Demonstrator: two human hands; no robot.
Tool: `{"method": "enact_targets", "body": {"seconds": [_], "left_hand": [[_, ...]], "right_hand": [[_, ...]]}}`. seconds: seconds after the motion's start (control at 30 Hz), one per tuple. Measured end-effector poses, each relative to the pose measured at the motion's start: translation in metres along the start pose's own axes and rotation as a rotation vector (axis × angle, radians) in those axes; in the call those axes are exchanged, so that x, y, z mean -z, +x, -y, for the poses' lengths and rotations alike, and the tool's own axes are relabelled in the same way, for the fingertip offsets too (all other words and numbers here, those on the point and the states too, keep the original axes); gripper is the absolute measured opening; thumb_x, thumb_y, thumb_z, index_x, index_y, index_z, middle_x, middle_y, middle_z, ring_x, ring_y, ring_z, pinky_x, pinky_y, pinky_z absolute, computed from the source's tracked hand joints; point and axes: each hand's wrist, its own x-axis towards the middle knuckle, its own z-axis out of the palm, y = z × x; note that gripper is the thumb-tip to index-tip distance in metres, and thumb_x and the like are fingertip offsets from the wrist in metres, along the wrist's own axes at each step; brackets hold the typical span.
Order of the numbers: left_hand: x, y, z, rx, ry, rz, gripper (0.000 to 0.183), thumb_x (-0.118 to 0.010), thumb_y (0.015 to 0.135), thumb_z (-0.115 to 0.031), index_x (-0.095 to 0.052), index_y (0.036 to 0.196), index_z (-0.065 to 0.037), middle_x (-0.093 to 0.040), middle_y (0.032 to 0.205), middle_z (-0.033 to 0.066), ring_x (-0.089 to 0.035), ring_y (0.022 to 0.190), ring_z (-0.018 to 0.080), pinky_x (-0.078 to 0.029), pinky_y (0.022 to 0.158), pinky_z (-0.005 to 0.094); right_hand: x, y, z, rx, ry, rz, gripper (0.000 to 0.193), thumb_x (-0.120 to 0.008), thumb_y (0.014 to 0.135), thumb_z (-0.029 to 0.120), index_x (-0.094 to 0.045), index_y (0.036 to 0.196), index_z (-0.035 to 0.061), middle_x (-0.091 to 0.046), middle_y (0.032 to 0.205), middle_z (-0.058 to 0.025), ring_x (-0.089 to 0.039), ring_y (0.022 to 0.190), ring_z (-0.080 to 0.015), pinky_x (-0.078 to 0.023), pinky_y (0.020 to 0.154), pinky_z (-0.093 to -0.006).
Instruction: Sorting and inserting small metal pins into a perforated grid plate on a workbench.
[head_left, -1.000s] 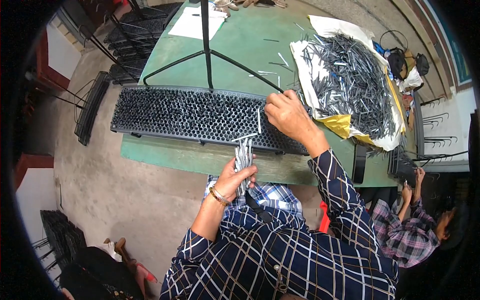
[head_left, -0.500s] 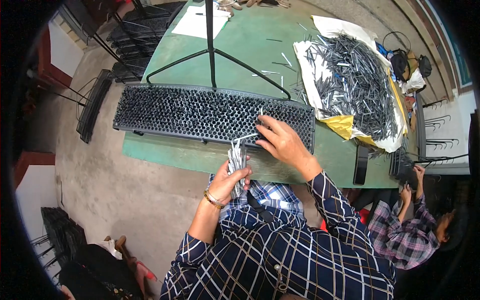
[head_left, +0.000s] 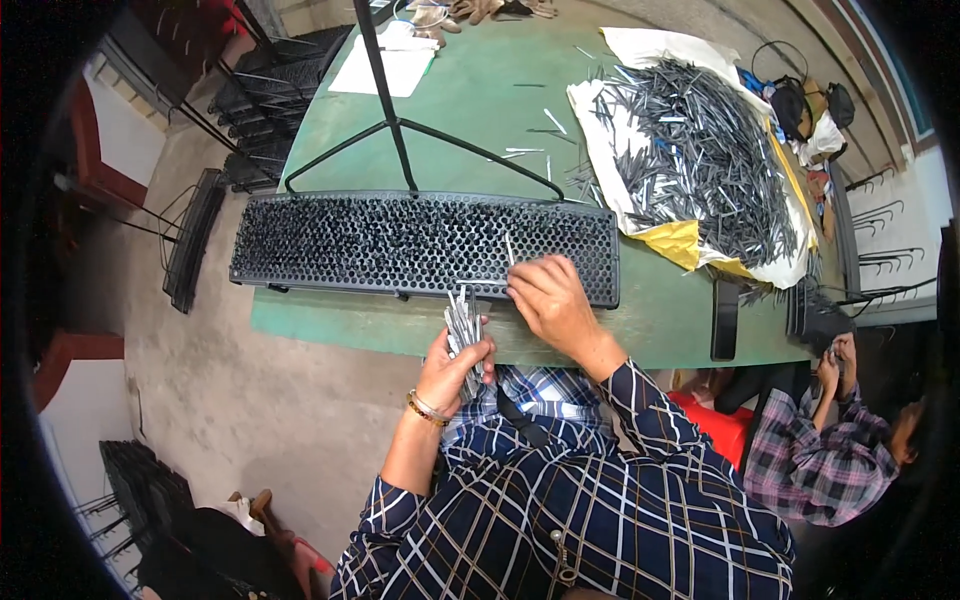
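Note:
My left hand [head_left: 455,370] is closed around a bundle of thin silvery metal strips [head_left: 465,325], held below the front edge of a long black rack [head_left: 350,285]. Rows of round holes cover the rack's top. Dark pieces fill many of the holes on its left and middle. Over the right part of the rack, my right hand [head_left: 555,305] has its fingers drawn together in a pinch. A silvery strip [head_left: 484,282] runs sideways to its fingertips, and another strip [head_left: 510,248] stands nearly upright just above them; its lower end is hidden.
A black rod frame [head_left: 392,120] rises behind the rack. On the green table [head_left: 470,95] lie a sack sheet heaped with dark strips [head_left: 700,160], a phone [head_left: 724,320] and white paper [head_left: 385,68]. A co-worker [head_left: 825,450] sits at right; more racks [head_left: 195,240] stand at left.
My right hand's fingers have gone from spread to pinched together, slightly lower over the rack. My left hand keeps its bundle. The whole view has shifted a little.

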Motion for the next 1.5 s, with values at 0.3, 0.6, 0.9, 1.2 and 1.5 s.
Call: {"method": "enact_targets", "body": {"seconds": [0.3,0.6,0.9,1.2,1.5], "left_hand": [[-0.003,0.006,0.004,-0.016,0.004,-0.047,0.037,-0.057,0.084,-0.002,-0.046,0.119,-0.002,-0.057,0.087,0.0083,-0.055,0.064,0.0135,-0.047,0.05,0.0259],[-0.012,0.014,0.018,-0.107,0.046,-0.096,0.032,-0.059,0.085,-0.003,-0.047,0.115,-0.003,-0.06,0.092,0.0096,-0.057,0.065,0.0136,-0.049,0.052,0.0255],[-0.013,-0.001,0.015,0.02,0.016,-0.031,0.038,-0.059,0.087,-0.005,-0.045,0.122,-0.006,-0.06,0.09,0.0093,-0.058,0.069,0.0138,-0.05,0.054,0.0252],[0.005,-0.003,0.008,-0.055,0.079,-0.074,0.037,-0.059,0.087,-0.005,-0.046,0.121,-0.007,-0.06,0.09,0.0078,-0.056,0.068,0.0124,-0.048,0.053,0.0244],[0.004,-0.008,-0.001,-0.138,-0.038,-0.086,0.037,-0.058,0.087,-0.005,-0.043,0.121,-0.004,-0.059,0.088,0.0078,-0.056,0.066,0.0123,-0.048,0.053,0.0258]], "right_hand": [[0.007,-0.021,-0.005,0.079,0.064,0.028,0.026,-0.065,0.071,0.001,-0.062,0.097,0.0,-0.059,0.103,-0.0108,-0.057,0.095,-0.0266,-0.043,0.087,-0.04],[0.028,0.021,-0.02,-0.006,0.077,-0.293,0.018,-0.064,0.075,0.001,-0.064,0.092,0.0014,-0.064,0.092,-0.0102,-0.06,0.082,-0.0277,-0.048,0.074,-0.0361],[0.025,0.048,-0.048,0.016,0.068,-0.063,0.013,-0.064,0.078,0.004,-0.063,0.09,0.0016,-0.063,0.089,-0.0109,-0.059,0.085,-0.0286,-0.046,0.077,-0.0365],[0.039,0.068,-0.041,0.066,0.059,-0.018,0.011,-0.063,0.078,0.003,-0.063,0.089,0.0015,-0.063,0.086,-0.0097,-0.059,0.083,-0.0278,-0.046,0.076,-0.0365],[0.03,0.073,-0.039,0.091,0.06,0.028,0.011,-0.062,0.078,0.002,-0.062,0.088,0.0007,-0.062,0.085,-0.0094,-0.059,0.082,-0.0273,-0.046,0.077,-0.0358]]}}
